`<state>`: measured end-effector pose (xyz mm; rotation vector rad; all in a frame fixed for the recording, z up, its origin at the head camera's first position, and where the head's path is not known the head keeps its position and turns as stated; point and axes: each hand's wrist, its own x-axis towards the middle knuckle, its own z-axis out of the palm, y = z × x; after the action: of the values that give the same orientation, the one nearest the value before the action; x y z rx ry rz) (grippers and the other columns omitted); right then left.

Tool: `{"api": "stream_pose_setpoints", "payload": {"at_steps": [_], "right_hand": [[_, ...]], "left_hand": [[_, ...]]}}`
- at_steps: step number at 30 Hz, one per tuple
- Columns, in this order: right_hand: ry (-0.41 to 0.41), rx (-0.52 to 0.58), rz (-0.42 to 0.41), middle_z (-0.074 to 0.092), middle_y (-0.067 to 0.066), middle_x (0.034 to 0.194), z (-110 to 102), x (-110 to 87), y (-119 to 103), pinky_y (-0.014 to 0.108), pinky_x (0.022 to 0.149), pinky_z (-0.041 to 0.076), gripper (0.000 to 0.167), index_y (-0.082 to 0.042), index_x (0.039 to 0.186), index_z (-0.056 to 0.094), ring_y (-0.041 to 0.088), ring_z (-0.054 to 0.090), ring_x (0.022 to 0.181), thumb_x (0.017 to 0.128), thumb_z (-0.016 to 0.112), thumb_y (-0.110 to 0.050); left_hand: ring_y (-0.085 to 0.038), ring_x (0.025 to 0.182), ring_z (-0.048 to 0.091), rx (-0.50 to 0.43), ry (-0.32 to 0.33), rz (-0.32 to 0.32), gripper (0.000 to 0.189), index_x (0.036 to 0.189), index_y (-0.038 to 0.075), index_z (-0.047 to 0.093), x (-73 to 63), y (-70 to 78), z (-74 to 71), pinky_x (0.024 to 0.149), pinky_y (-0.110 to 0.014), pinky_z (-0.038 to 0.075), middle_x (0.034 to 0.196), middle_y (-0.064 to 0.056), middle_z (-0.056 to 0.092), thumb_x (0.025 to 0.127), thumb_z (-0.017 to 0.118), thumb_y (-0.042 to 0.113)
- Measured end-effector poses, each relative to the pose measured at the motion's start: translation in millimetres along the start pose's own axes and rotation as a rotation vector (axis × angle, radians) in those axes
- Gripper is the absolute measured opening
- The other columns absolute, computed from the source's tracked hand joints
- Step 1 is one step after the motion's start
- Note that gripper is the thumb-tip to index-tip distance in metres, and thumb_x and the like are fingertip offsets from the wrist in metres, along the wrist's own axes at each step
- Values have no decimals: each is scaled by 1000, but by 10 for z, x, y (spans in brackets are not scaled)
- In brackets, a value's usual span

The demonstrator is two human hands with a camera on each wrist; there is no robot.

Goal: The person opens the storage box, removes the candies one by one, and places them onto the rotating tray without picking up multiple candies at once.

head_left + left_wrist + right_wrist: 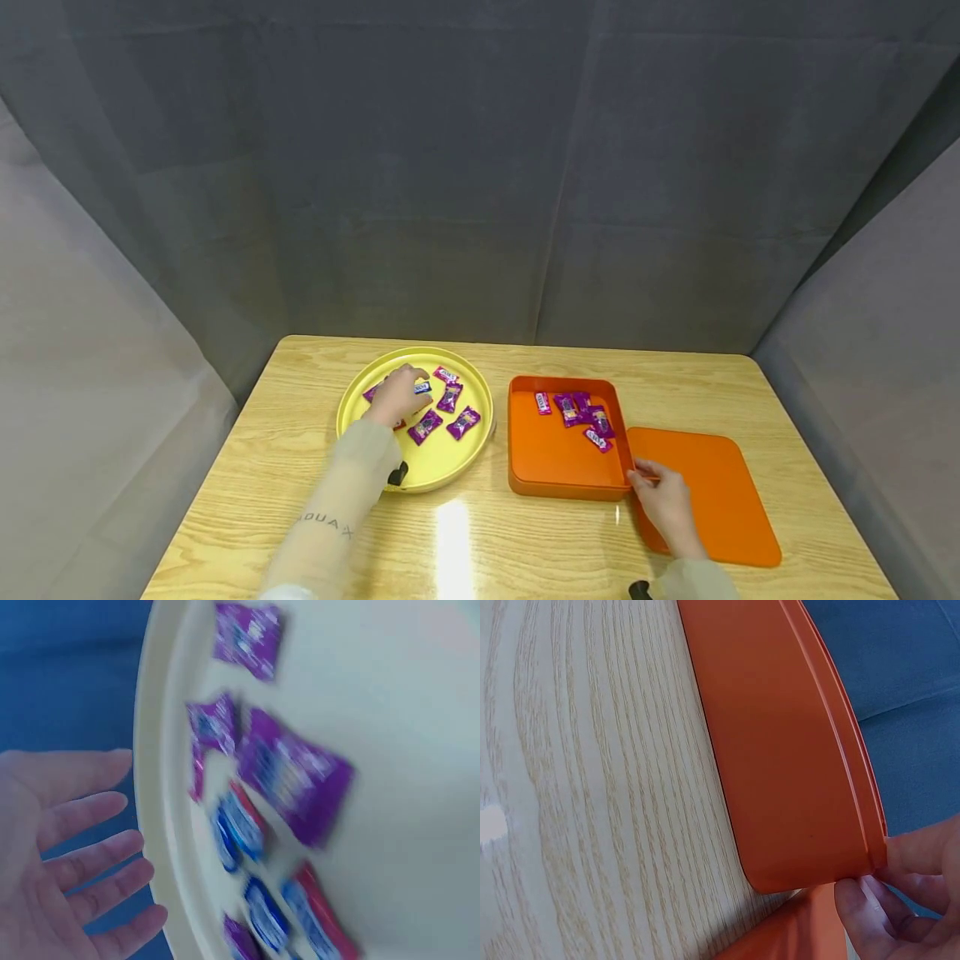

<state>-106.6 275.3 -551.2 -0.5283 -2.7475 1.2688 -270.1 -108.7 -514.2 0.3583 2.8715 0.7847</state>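
Note:
My left hand reaches over the round yellow tray, its fingers spread and holding nothing. Purple-wrapped candies and smaller candies in blue, red and pink wrappers lie on the tray; the hand hides some of them in the head view. In the left wrist view, a large purple candy and several blue-and-red candies lie beyond the fingertips. My right hand pinches the rim of the square orange box at its near right corner. Inside the box, purple candies and small pink candies are gathered towards the back.
A flat orange lid lies right of the box, partly under my right hand. Everything stands on a wooden table. Dark grey fabric hangs behind it, with lighter cloth at both sides.

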Motion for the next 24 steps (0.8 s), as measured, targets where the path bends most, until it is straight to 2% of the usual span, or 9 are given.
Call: {"api": "stream_pose_setpoints", "payload": {"at_steps": [8,17,24], "right_hand": [[0,-2,-4,63,25,103,-5,4,5,19,57,47,34,11,115,56,30,60,84,88,59,-9],[9,7,-1,63,24,102,6,1,14,18,58,47,33,10,114,57,31,61,86,87,59,-8],[0,20,6,63,24,102,12,-12,7,18,59,46,33,10,115,57,30,61,86,87,58,-8]], "left_hand": [[-34,126,37,-39,-43,78,55,132,5,46,230,476,95,102,-44,34,137,-16,41,85,64,25],[-29,121,44,-56,-75,179,51,129,2,50,462,1015,310,103,-38,35,132,-15,47,85,62,25],[-24,115,50,-58,-107,201,43,125,5,54,527,1361,509,98,-33,40,127,-13,52,86,62,22]]}}
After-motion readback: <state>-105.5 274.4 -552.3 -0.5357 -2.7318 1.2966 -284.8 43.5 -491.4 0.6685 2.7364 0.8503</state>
